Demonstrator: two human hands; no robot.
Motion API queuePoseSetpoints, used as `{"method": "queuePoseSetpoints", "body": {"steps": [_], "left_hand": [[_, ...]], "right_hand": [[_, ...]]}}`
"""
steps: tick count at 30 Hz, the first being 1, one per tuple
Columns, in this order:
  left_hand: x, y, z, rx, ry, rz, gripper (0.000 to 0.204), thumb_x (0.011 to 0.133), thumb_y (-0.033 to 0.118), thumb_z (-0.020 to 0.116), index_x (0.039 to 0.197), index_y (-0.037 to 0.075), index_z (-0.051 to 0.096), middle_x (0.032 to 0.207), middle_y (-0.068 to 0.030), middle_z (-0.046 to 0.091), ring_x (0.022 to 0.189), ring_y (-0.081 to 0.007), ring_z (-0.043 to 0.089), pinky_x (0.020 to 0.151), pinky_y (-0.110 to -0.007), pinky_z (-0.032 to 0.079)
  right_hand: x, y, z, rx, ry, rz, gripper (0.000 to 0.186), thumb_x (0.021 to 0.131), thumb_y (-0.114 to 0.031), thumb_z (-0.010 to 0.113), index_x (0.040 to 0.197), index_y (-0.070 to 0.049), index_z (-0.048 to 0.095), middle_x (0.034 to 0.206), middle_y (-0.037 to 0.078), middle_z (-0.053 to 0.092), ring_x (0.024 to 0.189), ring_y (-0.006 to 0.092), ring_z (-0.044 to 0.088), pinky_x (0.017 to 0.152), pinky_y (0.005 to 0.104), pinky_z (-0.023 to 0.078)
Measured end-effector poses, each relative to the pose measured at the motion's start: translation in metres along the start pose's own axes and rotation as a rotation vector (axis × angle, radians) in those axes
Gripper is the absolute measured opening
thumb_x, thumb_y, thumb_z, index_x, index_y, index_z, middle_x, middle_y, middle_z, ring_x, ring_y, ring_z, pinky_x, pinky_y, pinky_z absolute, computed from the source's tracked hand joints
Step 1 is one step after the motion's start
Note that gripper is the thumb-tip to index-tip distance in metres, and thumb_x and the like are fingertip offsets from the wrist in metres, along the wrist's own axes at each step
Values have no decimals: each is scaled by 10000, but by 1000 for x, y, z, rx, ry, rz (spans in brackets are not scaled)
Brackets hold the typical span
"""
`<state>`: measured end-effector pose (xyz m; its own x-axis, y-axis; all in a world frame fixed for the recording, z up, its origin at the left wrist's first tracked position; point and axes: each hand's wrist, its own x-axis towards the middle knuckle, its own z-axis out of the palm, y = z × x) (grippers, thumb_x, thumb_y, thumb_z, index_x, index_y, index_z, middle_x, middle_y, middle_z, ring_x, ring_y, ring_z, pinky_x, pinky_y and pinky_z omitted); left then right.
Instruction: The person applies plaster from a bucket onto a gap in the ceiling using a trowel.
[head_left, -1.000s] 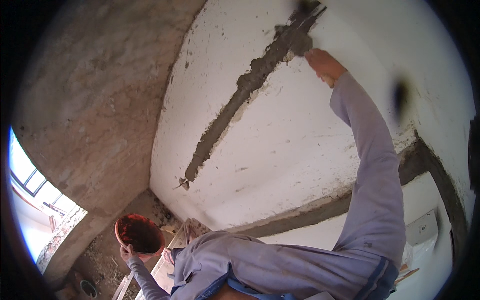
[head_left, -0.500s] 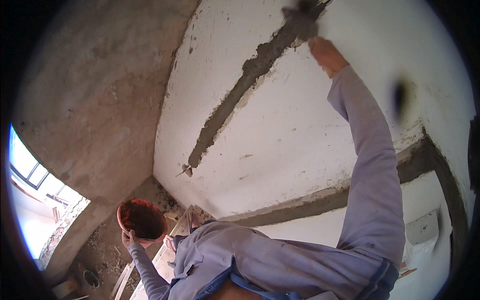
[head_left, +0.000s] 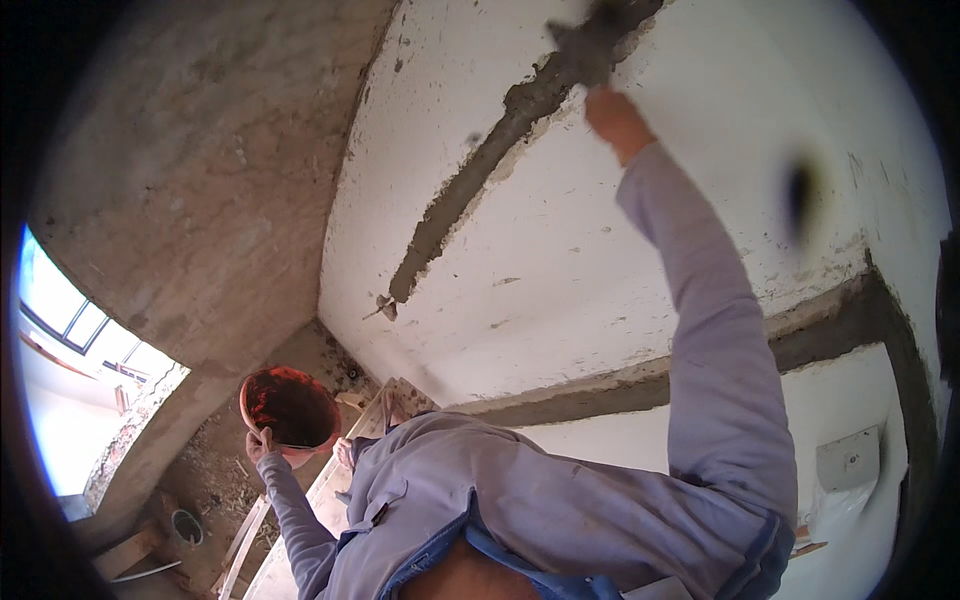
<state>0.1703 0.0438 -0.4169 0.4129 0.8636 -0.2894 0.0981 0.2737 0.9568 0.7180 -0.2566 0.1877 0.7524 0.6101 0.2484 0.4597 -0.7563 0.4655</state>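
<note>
My right hand [head_left: 615, 120] is raised on a lilac sleeve against a white plastered wall [head_left: 640, 290]. It grips a trowel [head_left: 588, 48], blurred and loaded with grey mortar, pressed at the top of a long diagonal groove filled with mortar [head_left: 470, 185]. My left hand [head_left: 262, 443] is low at the left and holds a round red bowl [head_left: 292, 408] by its rim. What lies inside the bowl is too dark to tell.
A rough grey concrete wall [head_left: 210, 190] meets the white one at a corner. A bright window [head_left: 70, 350] is at the far left. A dark horizontal chase [head_left: 830, 320] crosses the white wall, with a white box [head_left: 848, 458] below. Wooden planks [head_left: 300, 500] and a small bucket [head_left: 186, 525] lie beneath.
My right hand and the trowel have shifted a little left along the groove's top. The red bowl in my left hand has risen in the picture.
</note>
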Motion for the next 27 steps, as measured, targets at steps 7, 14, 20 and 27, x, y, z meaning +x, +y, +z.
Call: {"method": "queuePoseSetpoints", "body": {"steps": [7,14,20,27], "left_hand": [[2,-17,-12,-23,46,77,178,779,195,626,708,93,499,619,50,444,545,-63,371,497,-230,305],[-9,-2,-13,-43,85,5,180,774,193,641,710,99,502,626,57,445,554,-58,370,500,-226,296],[-11,-32,-39,25,113,8,168,765,206,638,730,91,520,647,58,452,580,-63,382,525,-229,312],[-11,-18,-39,120,98,-27,180,762,202,624,714,78,503,623,39,431,574,-82,375,522,-254,327]], "right_hand": [[-10,-24,23,-201,-112,-268,292,850,-183,438,883,38,626,933,255,617,885,406,608,783,476,487],[-36,-70,58,-98,-301,-228,300,832,-180,429,904,24,637,964,244,621,892,402,609,769,466,495],[-55,-97,54,149,-301,16,296,827,-224,467,885,11,637,941,252,623,915,417,595,825,483,471],[-22,-1,13,-107,-176,-186,268,796,-131,425,834,16,646,919,229,628,839,392,615,738,476,493]]}}
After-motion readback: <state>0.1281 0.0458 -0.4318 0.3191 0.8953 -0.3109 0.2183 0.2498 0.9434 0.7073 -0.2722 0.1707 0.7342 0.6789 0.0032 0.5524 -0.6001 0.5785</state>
